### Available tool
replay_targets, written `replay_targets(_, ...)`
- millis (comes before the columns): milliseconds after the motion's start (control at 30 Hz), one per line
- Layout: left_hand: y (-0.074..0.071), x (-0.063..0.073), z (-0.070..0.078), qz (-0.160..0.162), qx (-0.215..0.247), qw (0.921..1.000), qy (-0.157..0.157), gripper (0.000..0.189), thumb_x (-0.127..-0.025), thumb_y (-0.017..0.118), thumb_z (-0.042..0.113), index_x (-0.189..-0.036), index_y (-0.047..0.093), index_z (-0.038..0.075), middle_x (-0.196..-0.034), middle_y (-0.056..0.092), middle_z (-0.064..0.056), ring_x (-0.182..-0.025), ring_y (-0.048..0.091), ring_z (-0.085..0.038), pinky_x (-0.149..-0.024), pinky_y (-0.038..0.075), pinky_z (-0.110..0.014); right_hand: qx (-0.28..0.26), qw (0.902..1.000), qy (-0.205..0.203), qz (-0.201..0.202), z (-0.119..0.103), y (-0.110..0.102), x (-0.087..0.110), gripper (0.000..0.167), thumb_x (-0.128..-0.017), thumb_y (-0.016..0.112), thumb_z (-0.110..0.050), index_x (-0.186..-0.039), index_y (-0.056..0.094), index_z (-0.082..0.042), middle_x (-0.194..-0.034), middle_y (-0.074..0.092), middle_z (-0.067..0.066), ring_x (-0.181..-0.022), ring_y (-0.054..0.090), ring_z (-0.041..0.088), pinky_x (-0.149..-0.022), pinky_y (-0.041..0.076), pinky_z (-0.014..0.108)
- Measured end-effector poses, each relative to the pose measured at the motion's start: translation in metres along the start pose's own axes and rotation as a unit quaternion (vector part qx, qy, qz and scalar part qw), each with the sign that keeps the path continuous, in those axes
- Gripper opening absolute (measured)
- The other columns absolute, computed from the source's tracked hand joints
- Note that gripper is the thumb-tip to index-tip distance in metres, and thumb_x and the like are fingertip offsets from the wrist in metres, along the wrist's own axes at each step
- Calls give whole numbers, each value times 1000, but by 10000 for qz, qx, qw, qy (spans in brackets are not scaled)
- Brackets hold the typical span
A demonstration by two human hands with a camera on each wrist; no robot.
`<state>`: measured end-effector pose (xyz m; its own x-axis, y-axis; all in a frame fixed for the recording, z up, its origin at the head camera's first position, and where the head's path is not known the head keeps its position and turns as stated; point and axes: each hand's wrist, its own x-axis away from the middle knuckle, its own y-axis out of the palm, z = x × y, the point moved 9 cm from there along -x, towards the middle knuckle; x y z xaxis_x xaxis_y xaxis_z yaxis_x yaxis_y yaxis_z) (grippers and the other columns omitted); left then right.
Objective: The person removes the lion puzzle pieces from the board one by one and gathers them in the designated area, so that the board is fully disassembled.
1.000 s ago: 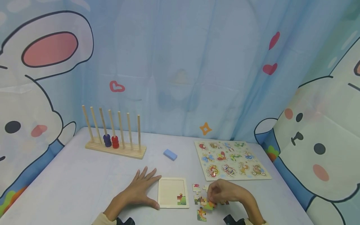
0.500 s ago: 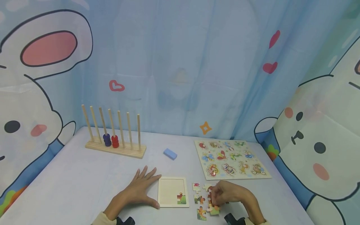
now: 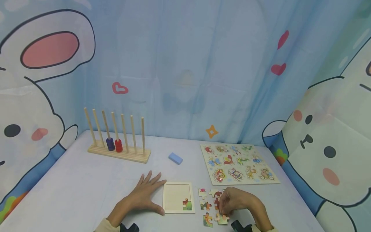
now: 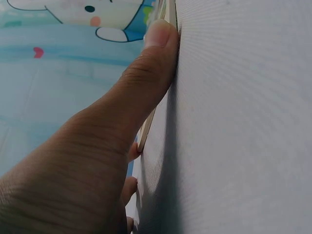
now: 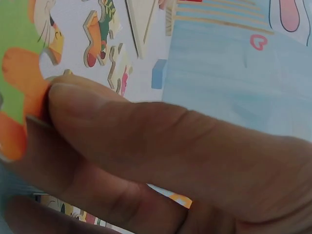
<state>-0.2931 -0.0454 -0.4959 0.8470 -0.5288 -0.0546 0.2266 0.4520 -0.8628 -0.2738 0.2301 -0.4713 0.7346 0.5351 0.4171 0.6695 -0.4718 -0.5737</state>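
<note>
My left hand (image 3: 142, 196) lies spread on the table with straight fingers. Its thumb and forefinger touch the left corners of a shallow wooden puzzle tray (image 3: 174, 196). One green and red puzzle piece (image 3: 186, 204) sits in the tray's lower right corner. To the right of the tray, my right hand (image 3: 236, 201) pinches a green and orange puzzle piece (image 5: 24, 80) between thumb and fingers. In the head view that piece (image 3: 222, 219) shows just below the fingertips. Several loose pieces lie left of this hand, among them a fox-coloured piece (image 3: 207, 220). The hand hides part of the group.
An insect picture board (image 3: 239, 166) lies at the back right. A blue block (image 3: 175, 159) rests behind the tray. A wooden bead rack (image 3: 118, 154) with upright pegs and a few purple and red beads stands at the back left. A printed curtain (image 3: 185, 64) hangs behind the table.
My right hand has moved slightly right and toward me with the green and orange puzzle piece, uncovering more loose pieces. The left hand and the tray hold their place.
</note>
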Motion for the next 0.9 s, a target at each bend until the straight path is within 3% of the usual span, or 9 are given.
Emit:
replay_targets(567,0,0,1,21,23,10000,35,108,-56,77,71,-145,43,19,-157,25,-13,-144,7,-47,-113,1,-66,186,9996,146,153,6,-3,-1,6,-77,74,-5,-72,71,-5,-62,61,-3,-56,48,10,-51,38,21)
replay_targets(767,-2,0,2,37,35,10000,1,108,-56,78,70,-144,44,17,-157,26,-14,-143,8,-47,-113,1,-66,87,9991,-226,343,-6,-10,-3,7,-85,68,-9,-81,69,-3,-71,64,1,-57,48,11,-50,39,22)
replay_targets(900,-2,1,3,40,55,10000,-2,107,-56,79,68,-144,44,17,-156,26,-14,-143,8,-48,-113,1,-66,241,9955,-519,762,-16,-18,-5,9,-88,67,-13,-94,68,-6,-78,64,2,-61,53,11,-50,44,24)
